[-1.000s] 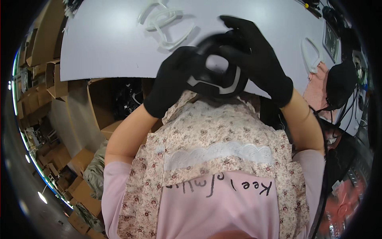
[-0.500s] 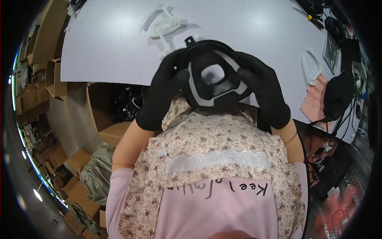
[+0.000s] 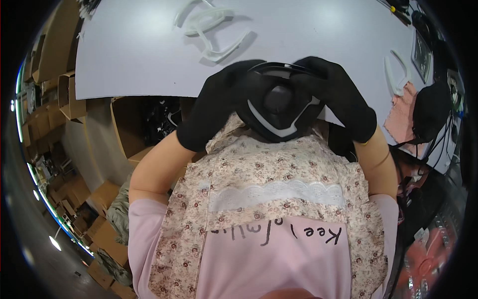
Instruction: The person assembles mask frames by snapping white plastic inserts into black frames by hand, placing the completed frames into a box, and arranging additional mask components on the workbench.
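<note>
Both my hands wear black gloves and hold a rounded black plastic shell (image 3: 280,118) at the table's near edge, over my flowered apron. A light grey strip runs in an angular curve along its lower inside, and a round recess shows in its middle. My left hand (image 3: 226,89) is closed on the shell's upper left side. Gripping its upper right side is my right hand (image 3: 336,89), with its fingers over the rim. Some fingertips are hidden against the black shell. Beyond the hands lie several white translucent curved frames (image 3: 215,54) on the pale table (image 3: 129,55).
At the right are another white curved piece (image 3: 396,74), a pink cloth (image 3: 401,112), a framed dark panel (image 3: 421,56), a black bag-like thing (image 3: 431,113) and a yellow-and-black-handled screwdriver (image 3: 395,10). An open cardboard box (image 3: 130,124) with black parts stands below the table's left edge.
The shell has tilted, and its central opening, bright before, now looks dark. Both hands have shifted up toward its top rim. The view has moved slightly, showing more of the white frames.
</note>
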Demonstrator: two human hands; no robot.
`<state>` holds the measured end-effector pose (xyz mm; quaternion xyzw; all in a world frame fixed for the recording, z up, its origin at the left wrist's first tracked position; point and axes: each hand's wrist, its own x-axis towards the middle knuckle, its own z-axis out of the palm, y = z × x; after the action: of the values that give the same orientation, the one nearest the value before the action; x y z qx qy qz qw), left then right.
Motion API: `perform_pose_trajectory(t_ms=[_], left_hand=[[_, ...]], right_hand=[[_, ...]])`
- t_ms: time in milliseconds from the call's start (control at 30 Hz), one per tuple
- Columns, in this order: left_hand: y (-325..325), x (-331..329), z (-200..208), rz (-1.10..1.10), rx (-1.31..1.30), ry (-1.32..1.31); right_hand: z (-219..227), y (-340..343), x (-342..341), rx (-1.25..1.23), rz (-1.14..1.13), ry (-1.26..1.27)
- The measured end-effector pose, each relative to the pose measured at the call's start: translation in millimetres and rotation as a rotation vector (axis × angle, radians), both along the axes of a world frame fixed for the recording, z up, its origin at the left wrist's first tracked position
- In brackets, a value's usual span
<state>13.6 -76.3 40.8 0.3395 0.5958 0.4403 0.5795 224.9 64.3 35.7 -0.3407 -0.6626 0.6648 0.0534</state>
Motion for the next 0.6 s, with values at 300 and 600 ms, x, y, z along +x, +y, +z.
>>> perform_pose_trajectory(t_ms=[300,600], left_hand=[[-6,-2,3,-0.206,0.033,0.01],[-13,15,-13,-0.156,0.111,0.276]], right_hand=[[-6,-23,-8,-0.272,-0.011,0.05],[-20,-27,-4,0.207,0.133,0.028]])
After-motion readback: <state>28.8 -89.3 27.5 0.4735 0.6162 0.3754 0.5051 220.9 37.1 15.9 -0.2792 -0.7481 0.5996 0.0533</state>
